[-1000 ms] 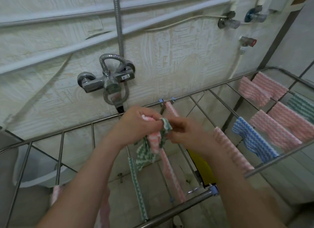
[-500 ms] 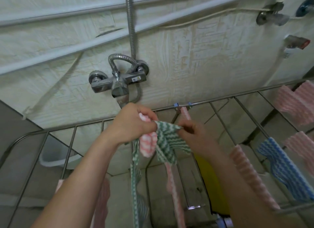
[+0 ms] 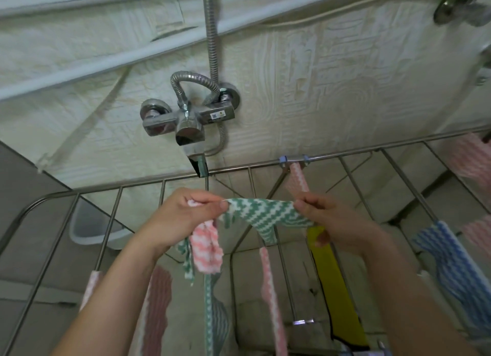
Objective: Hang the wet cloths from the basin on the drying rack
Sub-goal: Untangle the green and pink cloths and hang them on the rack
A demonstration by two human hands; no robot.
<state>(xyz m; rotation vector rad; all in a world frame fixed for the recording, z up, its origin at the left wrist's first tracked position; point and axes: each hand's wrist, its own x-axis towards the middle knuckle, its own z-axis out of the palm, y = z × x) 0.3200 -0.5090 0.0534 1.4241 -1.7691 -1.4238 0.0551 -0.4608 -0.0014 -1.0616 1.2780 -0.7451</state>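
Head camera: the two hands have moved apart. One second ago they were close together, with the cloths as a small bundle between them, and half a second ago the green one had only begun to open. Now the green cloth [image 3: 261,213] is spread out between the hands, with its upper edge almost straight.

The left hand [image 3: 186,217] pinches one corner of it between thumb and fingers. The same hand also grips a pink cloth [image 3: 208,252], which hangs crumpled just below it. The right hand [image 3: 329,220] pinches the opposite corner with its thumb and curled fingers.

Both hands are over the drying rack [image 3: 345,156], a little nearer than its far rail. Below and between the hands a hung green cloth [image 3: 215,315] and a pink strip [image 3: 271,289] are already on rails. A yellow cloth [image 3: 337,289] is under the right hand and a blue cloth [image 3: 451,262] is further to its right. The rails to the left of the left hand look free near their far ends. The basin [image 3: 90,228] is to the left of the left hand and lower, seen through the rails; I cannot tell what is inside it.

I judge that separating the two cloths is nearly finished and that the green cloth is ready to go over a free rail. The pink cloth has to wait in the left hand, and it may slip when that hand lets go of the green corner.
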